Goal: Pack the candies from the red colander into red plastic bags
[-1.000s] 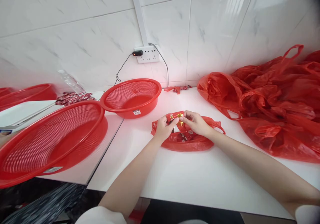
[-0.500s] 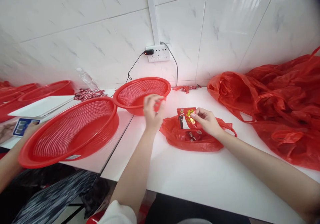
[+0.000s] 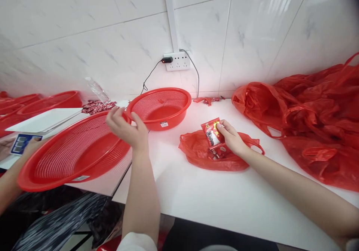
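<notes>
My right hand (image 3: 230,135) pinches a red printed packet (image 3: 212,133) with gold lettering and a picture of two figures. It is tilted over an open red plastic bag (image 3: 193,155) lying on the table. Inside the bag sits a small dark-red wrapped item (image 3: 217,153). My left hand (image 3: 126,129) is open, fingers apart and holding nothing, by the right rim of the large red perforated basket (image 3: 92,150); whether it touches the rim I cannot tell. Just right of that hand stands another red basket (image 3: 171,110) with a small label.
Red plastic bags (image 3: 314,120) are heaped at the right. A white scale (image 3: 47,120) with a blue display stands at the left, beside another person's hand (image 3: 30,150). Small red packets (image 3: 98,107) lie near the wall. A cable (image 3: 151,75) hangs from a power socket (image 3: 179,61).
My left hand has moved left, from in front of the rear basket to the large basket's rim. The packet in my right hand has tilted and dropped slightly toward the bag.
</notes>
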Motion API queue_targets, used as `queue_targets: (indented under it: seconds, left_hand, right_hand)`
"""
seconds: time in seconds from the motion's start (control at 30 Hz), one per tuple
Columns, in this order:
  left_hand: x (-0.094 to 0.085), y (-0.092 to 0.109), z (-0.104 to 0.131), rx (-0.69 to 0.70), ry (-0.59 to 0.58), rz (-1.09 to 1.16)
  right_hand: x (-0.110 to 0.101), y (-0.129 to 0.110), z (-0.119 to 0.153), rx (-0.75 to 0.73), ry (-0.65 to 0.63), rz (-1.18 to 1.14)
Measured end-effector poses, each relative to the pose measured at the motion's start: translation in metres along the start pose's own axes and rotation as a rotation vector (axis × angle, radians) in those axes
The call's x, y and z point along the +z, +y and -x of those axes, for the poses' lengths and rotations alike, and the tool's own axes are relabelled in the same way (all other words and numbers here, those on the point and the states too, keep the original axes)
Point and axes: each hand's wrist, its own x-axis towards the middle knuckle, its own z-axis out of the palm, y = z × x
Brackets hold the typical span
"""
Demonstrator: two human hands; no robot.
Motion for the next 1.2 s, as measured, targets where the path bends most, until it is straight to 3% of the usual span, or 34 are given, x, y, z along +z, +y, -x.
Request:
queue_targets:
  seconds: [0.07, 0.13, 0.23, 0.37, 0.5, 0.57, 0.7, 0.8, 0.87, 1.03, 1.13, 1.2]
  left_hand:
    - [0.007, 0.022, 0.015, 0.144, -0.185, 0.119]
    - [0.012, 0.045, 0.031, 0.242, -0.493, 0.147]
    - [0.012, 0.07, 0.047, 0.202, -0.914, -0.119]
    - [0.007, 0.074, 0.049, 0.106, -1.157, -0.443]
    - [0.009, 0.064, 0.047, 0.107, -1.37, -0.453]
    - [0.011, 0.061, 0.046, 0.099, -1.355, -0.436]
    - [0.008, 0.063, 0.038, 0.034, -1.277, -0.26]
    - [0.0, 0.064, 0.029, -0.104, -1.369, 0.082]
    - [-0.003, 0.062, 0.024, -0.25, -1.408, 0.3]
    - [0.0, 0.061, 0.018, -0.567, -1.22, 0.682]
    - [0.002, 0.065, 0.012, -0.681, -1.078, 0.984]
    - [0.0, 0.07, 0.005, -0.696, -1.005, 1.122]
  right_hand:
    - [0.001, -0.005, -0.002, 0.131, 0.001, -0.11]
    - [-0.002, -0.013, -0.004, 0.216, 0.003, -0.191]
    - [-0.012, -0.028, -0.009, 0.193, 0.076, -0.202]
    - [-0.024, -0.04, -0.012, 0.043, 0.116, -0.085]
    - [-0.027, -0.033, -0.012, 0.07, -0.159, 0.267]
    - [-0.03, -0.035, -0.011, 0.016, -0.298, 0.563]
    - [-0.054, -0.065, -0.005, -0.149, -0.385, 0.986]
    - [-0.077, -0.089, 0.007, -0.029, -0.476, 1.181]
    - [-0.087, -0.092, 0.017, 0.088, -0.521, 1.304]
    - [-0.098, -0.08, 0.036, 0.121, -0.521, 1.629]
    - [-0.109, -0.096, 0.036, 0.141, -0.518, 1.438]
    - [-0.12, -0.119, 0.032, -0.053, -0.329, 1.071]
